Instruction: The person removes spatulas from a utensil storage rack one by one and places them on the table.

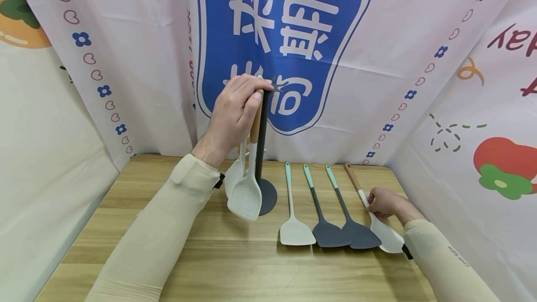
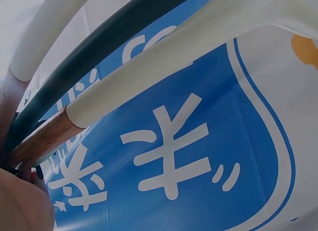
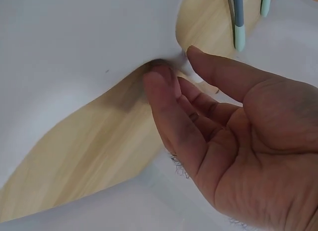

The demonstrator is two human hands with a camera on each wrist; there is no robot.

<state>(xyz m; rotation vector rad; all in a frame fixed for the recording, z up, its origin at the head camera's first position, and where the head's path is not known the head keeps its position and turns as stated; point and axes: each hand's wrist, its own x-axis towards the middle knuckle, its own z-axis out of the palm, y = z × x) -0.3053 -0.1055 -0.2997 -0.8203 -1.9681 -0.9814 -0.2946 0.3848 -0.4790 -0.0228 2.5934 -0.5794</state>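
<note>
Backdrop (image 1: 361, 106): white printed cloth with a blue emblem (image 1: 277, 50), behind a wooden table (image 1: 235, 264).
Left hand (image 1: 235, 111): fingers curled over the dark stand (image 1: 262, 143) at its top, thumb against a wooden handle (image 1: 254, 127).
Stand: near the table's back, with white utensils (image 1: 245, 199) heads-down beside its pole; their attachment is hidden.
Right hand (image 1: 386, 203): pinches the wood-handled spatula (image 1: 391, 237) by its shaft, at the row's right end; whether the blade is raised cannot be told.
Row: a cream spatula (image 1: 297, 233), then two grey spatulas (image 1: 331, 235), blades crowded.
Tipping risk: weight gathered on one side could topple the stand if the left hand let go.
Swing risk: a loose pinch might let the blade rotate and knock its grey neighbour askew.
</note>
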